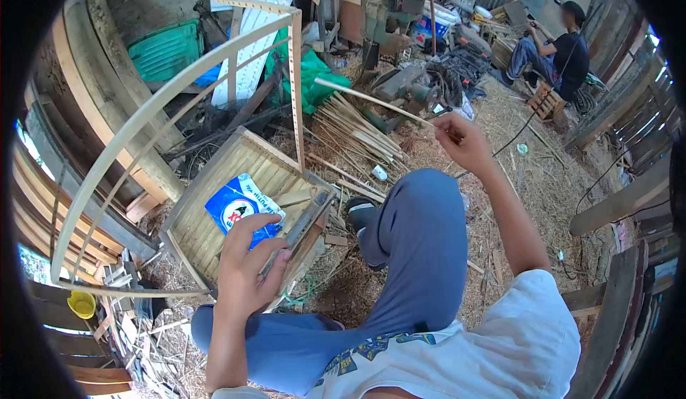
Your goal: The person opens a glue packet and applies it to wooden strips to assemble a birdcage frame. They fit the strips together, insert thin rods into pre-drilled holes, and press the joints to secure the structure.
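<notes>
My right hand (463, 142) is raised at the right, fingers pinched on one end of a thin wooden stick (375, 101). The stick points away to the left, over a pile of similar strips. Hovering at the near edge of a slatted wooden panel (196, 217), my left hand (246, 267) has its fingers curved and apart. Just beyond those fingers lies a blue and white packet (246, 206) on the slats, partly covered by them. A light wooden frame (179, 85) with a curved rail rises around the panel. Its upright (296, 92) has a row of small holes.
Thin wooden strips (357, 131) lie heaped on the straw-littered ground. Behind them are green sheeting (314, 77) and a teal plastic crate (168, 50). Another person (564, 49) sits at the far right. A cable (525, 124) crosses the right side. A yellow container (82, 304) is at lower left.
</notes>
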Available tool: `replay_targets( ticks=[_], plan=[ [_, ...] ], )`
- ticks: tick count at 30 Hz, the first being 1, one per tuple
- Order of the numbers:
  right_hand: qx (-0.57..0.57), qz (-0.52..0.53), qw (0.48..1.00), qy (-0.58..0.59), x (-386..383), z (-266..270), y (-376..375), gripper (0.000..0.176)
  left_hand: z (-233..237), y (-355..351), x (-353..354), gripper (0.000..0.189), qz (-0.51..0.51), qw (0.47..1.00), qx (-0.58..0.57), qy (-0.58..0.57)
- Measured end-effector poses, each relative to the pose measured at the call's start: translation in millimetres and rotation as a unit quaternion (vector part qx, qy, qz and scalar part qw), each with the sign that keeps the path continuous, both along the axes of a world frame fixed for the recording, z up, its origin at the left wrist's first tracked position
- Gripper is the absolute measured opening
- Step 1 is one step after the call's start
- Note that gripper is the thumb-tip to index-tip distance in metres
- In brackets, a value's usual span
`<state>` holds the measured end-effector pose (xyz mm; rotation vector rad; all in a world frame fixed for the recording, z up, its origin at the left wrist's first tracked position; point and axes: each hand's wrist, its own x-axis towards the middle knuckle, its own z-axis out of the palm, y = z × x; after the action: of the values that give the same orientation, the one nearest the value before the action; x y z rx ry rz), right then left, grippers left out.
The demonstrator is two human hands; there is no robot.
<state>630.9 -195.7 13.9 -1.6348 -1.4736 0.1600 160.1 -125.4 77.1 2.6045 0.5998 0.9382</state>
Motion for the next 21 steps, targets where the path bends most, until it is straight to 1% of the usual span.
replay_targets(
  ticks=[1,2,5,8,11,12,14,15,16,18,19,20,21],
  plan=[
    [0.004,0.001,0.999,-0.042,-10.2,25.0,-13.2,0.018,3.2,-4.8,-5.7,0.019,-0.001,1.000,0.000,-0.014],
    [0.015,0.011,1.000,-0.016,-24.7,42.0,-22.6,0.016,5.8,-10.0,-11.0,0.019,-0.001,1.000,-0.001,-0.028],
    [-0.003,0.054,0.993,-0.106,-56.2,83.2,-37.5,0.014,19.8,-34.5,-32.6,0.016,-0.006,0.998,-0.060,0.000],
    [0.017,0.164,0.978,-0.128,-97.7,107.6,-22.8,0.012,16.2,-44.0,-54.9,0.014,-0.038,0.997,-0.050,-0.047],
    [0.022,0.215,0.970,-0.112,-139.4,108.5,10.1,0.011,20.6,-50.5,-88.8,0.014,0.016,0.992,-0.024,-0.120],
    [0.011,0.242,0.963,-0.119,-156.9,112.3,19.6,0.012,22.0,-54.2,-99.0,0.010,0.046,0.987,-0.009,-0.156],
    [0.024,0.288,0.946,-0.147,-189.2,110.4,40.7,0.013,16.2,-58.2,-116.6,0.017,0.104,0.964,0.012,-0.245],
    [0.031,0.306,0.938,-0.161,-204.1,109.1,50.4,0.013,12.4,-58.2,-122.2,0.022,0.128,0.949,0.023,-0.288],
    [0.045,0.323,0.926,-0.190,-217.9,106.3,60.0,0.012,10.8,-55.5,-123.6,0.034,0.164,0.935,0.067,-0.309],
    [0.070,0.351,0.900,-0.248,-240.3,99.4,77.6,0.010,6.7,-53.6,-123.7,0.035,0.269,0.892,0.097,-0.351],
    [0.068,0.359,0.896,-0.252,-249.5,98.0,83.8,0.010,3.2,-51.7,-124.5,0.036,0.320,0.865,0.111,-0.370],
    [0.066,0.369,0.891,-0.255,-258.4,96.6,89.7,0.011,-3.4,-48.7,-128.5,0.034,0.348,0.843,0.092,-0.400],
    [0.063,0.378,0.886,-0.259,-265.4,95.7,94.8,0.011,-3.4,-44.4,-131.2,0.032,0.364,0.821,0.115,-0.424]
  ],
)
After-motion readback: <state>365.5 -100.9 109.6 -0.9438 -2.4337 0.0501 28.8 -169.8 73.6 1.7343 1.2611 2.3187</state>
